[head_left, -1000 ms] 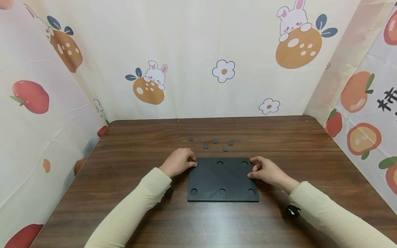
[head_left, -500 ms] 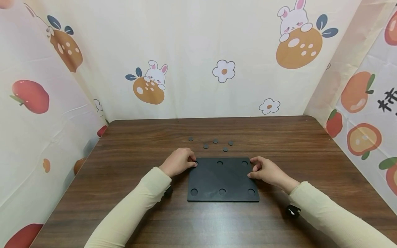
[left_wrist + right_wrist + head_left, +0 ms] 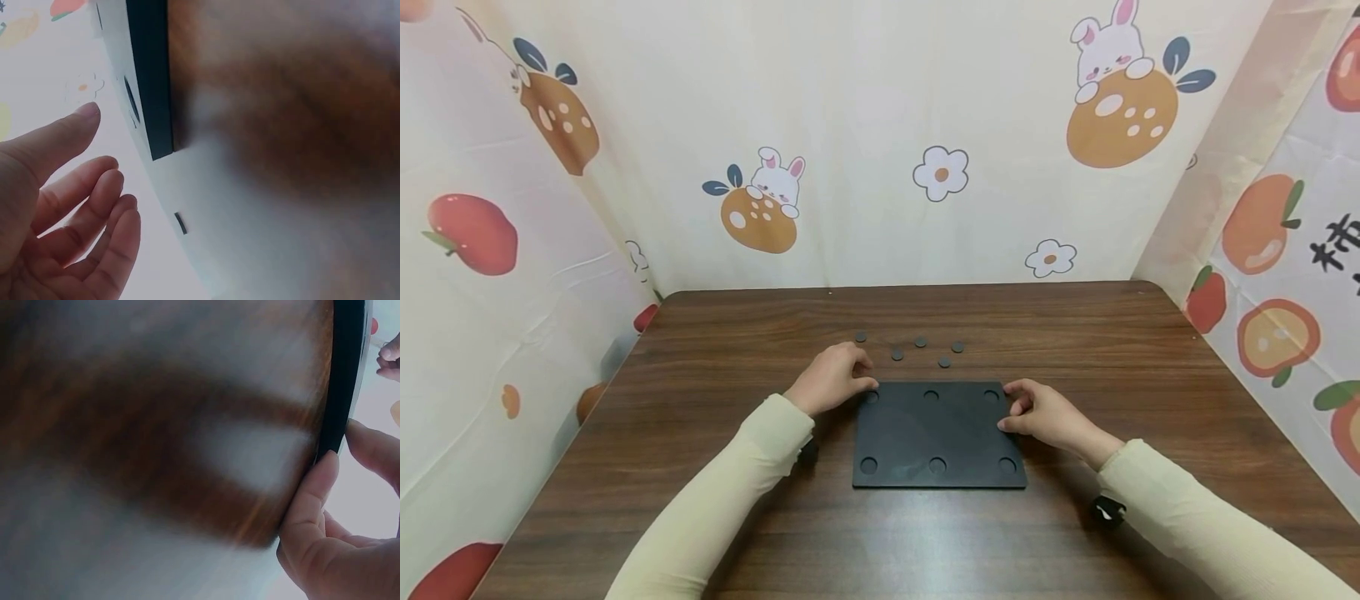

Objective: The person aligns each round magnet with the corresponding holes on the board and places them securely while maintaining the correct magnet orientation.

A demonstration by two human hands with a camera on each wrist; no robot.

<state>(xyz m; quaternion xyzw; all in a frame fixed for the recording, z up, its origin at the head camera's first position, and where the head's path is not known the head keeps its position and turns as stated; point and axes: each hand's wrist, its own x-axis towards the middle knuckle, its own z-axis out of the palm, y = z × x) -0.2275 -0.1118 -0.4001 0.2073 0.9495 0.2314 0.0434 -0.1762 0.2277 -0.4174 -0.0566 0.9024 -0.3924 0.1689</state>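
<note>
A flat black board (image 3: 938, 429) with several round recesses lies on the table. My left hand (image 3: 833, 377) hovers at its far left corner, fingers relaxed and holding nothing. In the left wrist view, the thumb and fingers (image 3: 128, 237) stand apart from each other and clear of the board's edge (image 3: 150, 81). At the board's right edge, my right hand (image 3: 1047, 414) pinches the rim between thumb and finger. The right wrist view shows the fingertips (image 3: 322, 478) against the dark edge. Behind the board lie several small dark discs (image 3: 921, 342), the leftmost disc (image 3: 861, 337) just beyond my left fingers.
The brown wooden table (image 3: 760, 333) extends around the board. Curtains (image 3: 850, 100) printed with rabbits, fruit and flowers enclose its back and sides. A dark device (image 3: 1107, 510) sits at the right wrist.
My left hand has come off the board's far left corner and lifted slightly away toward the discs, uncovering the corner recess. The right hand, board and discs stay in place.
</note>
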